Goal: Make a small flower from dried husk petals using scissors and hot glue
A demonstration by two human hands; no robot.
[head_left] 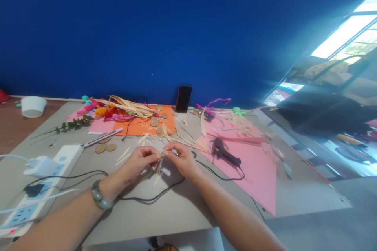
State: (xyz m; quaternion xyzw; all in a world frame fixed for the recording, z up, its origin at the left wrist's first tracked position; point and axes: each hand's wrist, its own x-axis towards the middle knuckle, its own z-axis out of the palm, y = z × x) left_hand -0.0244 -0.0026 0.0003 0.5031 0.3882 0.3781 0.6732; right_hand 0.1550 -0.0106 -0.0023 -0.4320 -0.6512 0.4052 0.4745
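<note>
Above the middle of the grey table, my left hand (140, 161) and my right hand (183, 161) meet at the fingertips. Both are closed in a pinch around a small bundle of pale dry strips (159, 169), whose thin ends hang down between them. The fingers hide the pinched part. Loose pale strips (123, 157) lie left of my left hand, and longer ones (188, 137) lie beyond my right hand. A black glue gun (225, 153) rests on pink paper (259, 172) to the right.
A power strip (66, 160) with plugs stands at the left. A black cord (150, 200) crosses beneath my hands. Orange paper (132, 128), brown discs (100, 148), a knife-like white tool (103, 137), a leafy sprig (70, 124), a phone (184, 99) and a white cup (33, 106) lie beyond.
</note>
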